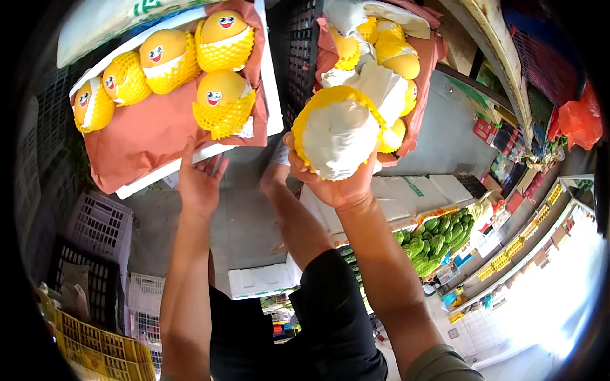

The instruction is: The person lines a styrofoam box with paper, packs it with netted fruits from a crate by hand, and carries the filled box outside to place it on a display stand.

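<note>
Presently, the wrapped fruit (340,136) is in the right hand (349,189), resting on the palm, with the fingers (295,155) curved around its lower side. Its face toward the camera is covered by white wrapping, and a yellow foam net goes around its edge. Such a round, smooth thing can roll, I think, so it is good to carry it from below with spread fingers, and to press only lightly, so that the net does not slip and the skin is not bruised.

Just beyond these fingers is a box lined with reddish paper (433,60), where other netted fruits (400,57) lie among loose white wrapping.

The left hand (202,184) is empty, its fingers open and apart, close to the near edge of the white box (274,95). Whether they touch it, I cannot tell. Beyond them, five fruits in yellow nets, with smiling stickers, lie on reddish paper. A steady left hand near that edge would be useful if the box tilts.
</note>
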`<state>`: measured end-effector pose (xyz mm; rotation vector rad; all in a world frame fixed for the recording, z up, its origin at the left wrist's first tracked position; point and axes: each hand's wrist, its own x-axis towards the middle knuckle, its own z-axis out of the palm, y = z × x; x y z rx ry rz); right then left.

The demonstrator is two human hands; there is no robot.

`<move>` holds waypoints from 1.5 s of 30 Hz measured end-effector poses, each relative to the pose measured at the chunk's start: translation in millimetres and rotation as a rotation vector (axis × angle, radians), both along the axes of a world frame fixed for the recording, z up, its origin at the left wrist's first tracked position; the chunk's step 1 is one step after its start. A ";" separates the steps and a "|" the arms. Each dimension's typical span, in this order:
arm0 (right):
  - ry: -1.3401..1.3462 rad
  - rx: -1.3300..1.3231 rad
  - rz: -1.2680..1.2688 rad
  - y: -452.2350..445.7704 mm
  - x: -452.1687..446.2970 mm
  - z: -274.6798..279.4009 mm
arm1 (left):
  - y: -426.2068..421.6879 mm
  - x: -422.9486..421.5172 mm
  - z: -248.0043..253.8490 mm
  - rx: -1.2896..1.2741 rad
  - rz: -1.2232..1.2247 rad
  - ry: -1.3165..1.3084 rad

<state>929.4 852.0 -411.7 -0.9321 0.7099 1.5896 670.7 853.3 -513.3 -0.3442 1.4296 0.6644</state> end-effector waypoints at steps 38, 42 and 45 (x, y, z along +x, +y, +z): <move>0.525 0.226 -0.018 -108.7 -60.9 -18.4 | -46.3 39.6 116.8 0.709 -0.516 0.251; 0.624 0.326 0.017 -115.5 -64.0 -23.6 | -49.9 42.8 113.1 0.901 -0.638 0.373; 0.592 0.109 -0.042 -103.3 -66.4 -7.7 | -48.9 38.8 120.6 0.856 -0.603 0.271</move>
